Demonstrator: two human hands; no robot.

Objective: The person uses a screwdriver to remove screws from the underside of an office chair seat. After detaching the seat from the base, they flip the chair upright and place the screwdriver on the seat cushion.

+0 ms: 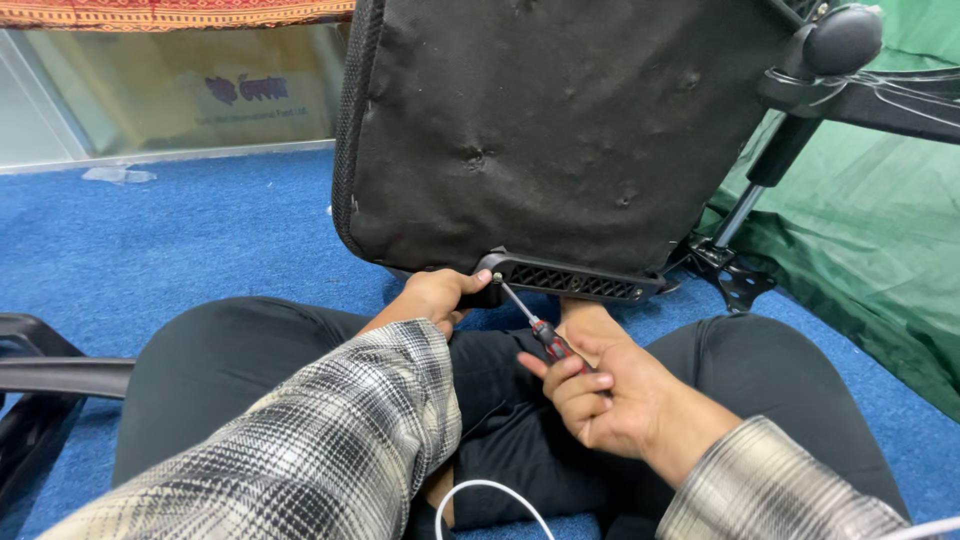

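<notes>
An upturned office chair seat [560, 120] with a black fabric underside stands in front of me. A black slotted plastic bracket [575, 278] runs along its lower edge. My left hand [435, 297] grips the bracket's left end, thumb by a small screw [497, 278]. My right hand [600, 395] holds a red-and-black screwdriver [535, 325], its tip set on that screw. Both sleeves are plaid.
I sit cross-legged in black trousers [230, 370] on blue carpet [150, 250]. A gas lift and metal plate [735, 270] stick out at right, beside green cloth [870, 240]. Black chair parts [40, 380] lie at left. A white cable [490, 495] loops near my lap.
</notes>
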